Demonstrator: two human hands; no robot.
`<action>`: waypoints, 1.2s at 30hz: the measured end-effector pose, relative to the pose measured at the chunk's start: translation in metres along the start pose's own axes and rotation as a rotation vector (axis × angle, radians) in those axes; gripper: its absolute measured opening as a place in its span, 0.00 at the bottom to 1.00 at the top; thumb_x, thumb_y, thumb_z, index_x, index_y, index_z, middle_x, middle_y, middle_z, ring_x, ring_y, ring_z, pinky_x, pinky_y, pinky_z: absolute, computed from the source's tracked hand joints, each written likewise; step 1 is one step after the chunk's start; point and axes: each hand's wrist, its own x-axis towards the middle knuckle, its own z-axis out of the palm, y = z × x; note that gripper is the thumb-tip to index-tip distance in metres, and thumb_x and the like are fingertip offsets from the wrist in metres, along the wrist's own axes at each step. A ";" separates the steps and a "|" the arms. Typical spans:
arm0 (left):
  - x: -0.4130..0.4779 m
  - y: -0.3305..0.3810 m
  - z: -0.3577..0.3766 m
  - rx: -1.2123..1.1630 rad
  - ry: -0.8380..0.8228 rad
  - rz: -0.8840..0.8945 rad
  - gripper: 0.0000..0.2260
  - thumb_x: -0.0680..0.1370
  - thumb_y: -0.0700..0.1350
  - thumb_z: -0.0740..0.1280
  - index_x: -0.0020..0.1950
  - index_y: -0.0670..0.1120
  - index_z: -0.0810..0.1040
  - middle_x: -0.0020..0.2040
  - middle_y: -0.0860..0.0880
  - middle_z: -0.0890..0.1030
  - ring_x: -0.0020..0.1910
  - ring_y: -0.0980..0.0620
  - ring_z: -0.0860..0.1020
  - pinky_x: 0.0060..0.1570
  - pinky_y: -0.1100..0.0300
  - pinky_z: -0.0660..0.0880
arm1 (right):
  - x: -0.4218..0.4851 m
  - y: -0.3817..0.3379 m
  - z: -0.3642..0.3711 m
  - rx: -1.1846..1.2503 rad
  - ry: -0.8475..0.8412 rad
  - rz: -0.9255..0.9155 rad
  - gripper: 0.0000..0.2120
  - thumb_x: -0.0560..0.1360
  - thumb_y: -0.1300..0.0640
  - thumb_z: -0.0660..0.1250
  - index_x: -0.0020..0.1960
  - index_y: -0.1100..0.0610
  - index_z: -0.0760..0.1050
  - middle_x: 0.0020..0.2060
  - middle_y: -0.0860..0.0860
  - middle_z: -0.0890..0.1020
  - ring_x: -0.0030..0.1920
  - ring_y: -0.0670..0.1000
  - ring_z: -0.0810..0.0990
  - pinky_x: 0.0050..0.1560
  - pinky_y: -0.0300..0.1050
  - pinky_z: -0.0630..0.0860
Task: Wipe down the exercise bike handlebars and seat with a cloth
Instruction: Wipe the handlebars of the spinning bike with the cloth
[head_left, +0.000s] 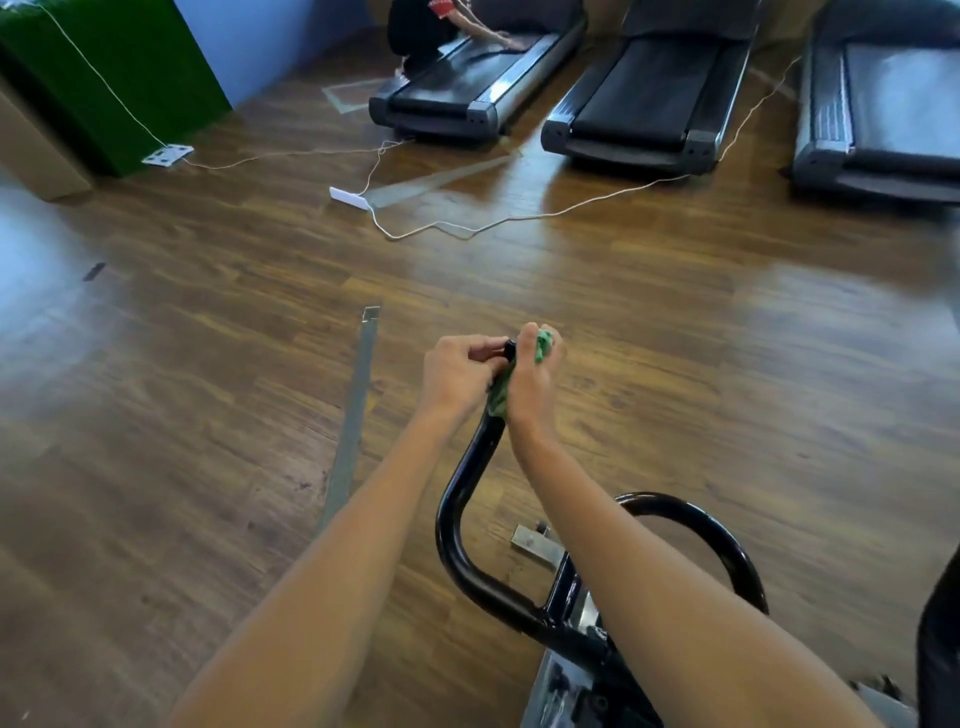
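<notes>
Head view looks down over the black handlebars (470, 499) of an exercise bike, which rise from about six o'clock toward the centre of the frame. At the tip of the left bar, both hands meet. The right hand (532, 382) is curled round a green cloth (544, 347), wrapping it against the bar just below the end; more cloth trails down between the two hands. The left hand (457, 371) has its fingers curled and pinching at the bar's end cap at about nine o'clock from the cloth, seemingly steadying it. The seat is not in view.

The cloth looks thin, soft and limp, so it should bunch easily and follow the round tube; it likely works best gripped in a full fist round the bar and slid along it. The tubing appears rigid, glossy and probably slick, so a firm squeeze would be needed. The right-hand loop of the bar, at four o'clock, appears not yet reached.

Across the wooden floor (675, 338), three treadmills (644, 104) stand at twelve to two o'clock, with white cables (519, 218) lying before them.
</notes>
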 end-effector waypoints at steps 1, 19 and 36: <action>0.000 0.000 0.000 -0.006 0.017 0.008 0.11 0.74 0.36 0.73 0.56 0.43 0.85 0.50 0.46 0.86 0.49 0.53 0.84 0.56 0.51 0.81 | -0.005 0.009 0.008 -0.023 0.024 -0.027 0.17 0.83 0.39 0.53 0.65 0.48 0.63 0.58 0.54 0.77 0.58 0.55 0.77 0.58 0.55 0.74; -0.007 0.015 -0.006 -0.147 -0.030 -0.150 0.11 0.74 0.33 0.73 0.54 0.41 0.84 0.50 0.42 0.84 0.48 0.47 0.84 0.37 0.62 0.82 | -0.071 0.062 0.003 -0.212 -0.127 0.412 0.25 0.85 0.43 0.50 0.76 0.54 0.51 0.68 0.55 0.70 0.66 0.56 0.71 0.63 0.50 0.67; -0.016 0.023 -0.008 -0.097 -0.015 -0.155 0.11 0.75 0.34 0.72 0.56 0.41 0.84 0.51 0.43 0.84 0.48 0.48 0.84 0.41 0.63 0.81 | -0.109 0.032 -0.062 -1.241 -1.081 0.372 0.33 0.84 0.38 0.50 0.80 0.58 0.49 0.72 0.60 0.70 0.68 0.60 0.72 0.59 0.50 0.67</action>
